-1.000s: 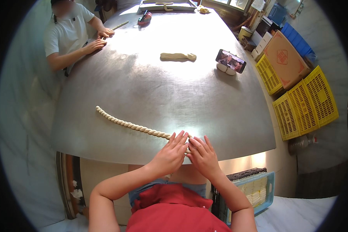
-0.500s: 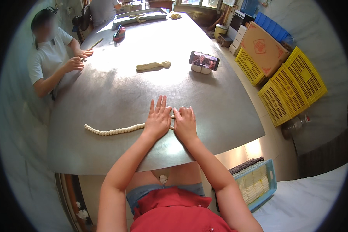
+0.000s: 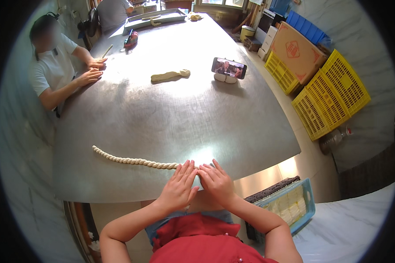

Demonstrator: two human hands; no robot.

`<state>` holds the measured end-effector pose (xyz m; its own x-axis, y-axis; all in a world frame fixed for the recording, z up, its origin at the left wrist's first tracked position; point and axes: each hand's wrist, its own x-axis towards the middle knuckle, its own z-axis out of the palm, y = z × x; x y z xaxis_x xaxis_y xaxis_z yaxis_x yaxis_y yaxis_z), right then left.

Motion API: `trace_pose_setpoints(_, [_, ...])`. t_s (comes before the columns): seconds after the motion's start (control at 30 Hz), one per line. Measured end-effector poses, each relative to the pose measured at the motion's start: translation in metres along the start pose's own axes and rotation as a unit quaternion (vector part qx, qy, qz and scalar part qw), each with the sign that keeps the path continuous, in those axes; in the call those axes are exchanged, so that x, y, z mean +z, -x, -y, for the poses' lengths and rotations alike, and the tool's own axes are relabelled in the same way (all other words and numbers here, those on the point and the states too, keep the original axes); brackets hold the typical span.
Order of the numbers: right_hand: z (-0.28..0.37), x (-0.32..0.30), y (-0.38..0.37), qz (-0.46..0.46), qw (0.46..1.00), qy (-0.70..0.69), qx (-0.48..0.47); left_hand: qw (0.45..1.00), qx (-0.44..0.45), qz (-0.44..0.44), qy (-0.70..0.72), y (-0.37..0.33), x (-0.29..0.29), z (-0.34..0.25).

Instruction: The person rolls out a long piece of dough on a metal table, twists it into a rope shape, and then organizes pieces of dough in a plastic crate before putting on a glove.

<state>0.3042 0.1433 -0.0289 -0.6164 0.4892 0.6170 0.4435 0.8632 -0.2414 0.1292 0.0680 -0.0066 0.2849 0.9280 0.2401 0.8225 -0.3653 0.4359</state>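
Note:
A twisted rope of pale dough lies along the near part of the metal table, its thin tail to the left. My left hand rests at its right end with the palm down and fingers stretched out. Close beside it, my right hand is also flat, fingers extended and slightly spread. Both hands are at the table's near edge, and the end of the rope beneath them is mostly hidden. Farther up the table lies a thick, untwisted strip of dough.
A phone leans on a white rounded stand. At the left, a co-worker's hands press a thin twisted dough strand. A grey tray sits at the far end. Yellow crates, a cardboard box and a blue basket stand right.
Both my hands have slid toward me to the near edge, drawing the rope's right end along. My right hand's curled fingers have straightened. The co-worker's hands have flattened onto the table.

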Motion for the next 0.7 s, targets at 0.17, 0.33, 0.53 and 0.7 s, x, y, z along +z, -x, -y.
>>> trace_pose_setpoints(0.17, [-0.026, 0.019, -0.05, -0.015, 0.994, 0.022, 0.111, 0.992, -0.122, -0.018, 0.009, -0.058, 0.019, 0.013])
trace_pose_setpoints(0.33, [-0.053, 0.044, -0.079, 0.005, 0.995, 0.038, 0.096, 0.978, 0.036, -0.064, -0.194, -0.097, 0.005, 0.079])
trace_pose_setpoints(0.53, [-0.037, 0.008, -0.02, 0.007, 1.0, -0.01, -0.011, 0.993, 0.066, 0.016, -0.096, -0.039, 0.001, 0.03])
trace_pose_setpoints(0.7, [-0.033, 0.007, -0.028, -0.023, 0.999, -0.008, 0.046, 0.995, 0.003, -0.023, -0.097, -0.043, 0.016, 0.014])
